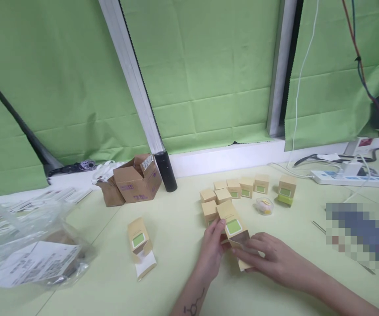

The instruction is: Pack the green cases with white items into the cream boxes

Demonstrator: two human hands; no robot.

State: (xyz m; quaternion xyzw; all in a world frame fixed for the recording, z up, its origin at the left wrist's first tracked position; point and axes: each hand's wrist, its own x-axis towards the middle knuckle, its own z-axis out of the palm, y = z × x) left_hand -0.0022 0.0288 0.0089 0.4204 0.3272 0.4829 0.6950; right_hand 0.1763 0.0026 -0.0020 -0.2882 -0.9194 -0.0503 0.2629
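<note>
My left hand (214, 245) grips the side of a small tan carton (230, 217) with a green label window. The carton's near end is open, and a flap hangs down toward me. At that open end, the fingers of my right hand (261, 254) are closed on the flap and edge. Just behind stand several similar small tan cartons (222, 195) in a cluster. Off to the left lies another tan carton (138, 237) with its flap folded out. A small clear-wrapped item (264, 206) rests to the right of the cluster.
A brown cardboard box (138, 182) and a black cylinder (166, 171) stand near the wall. Clear plastic bags (37, 245) with a labelled packet lie at left. At right are a white power strip (354, 177) with cables and a thin metal tool (319, 227).
</note>
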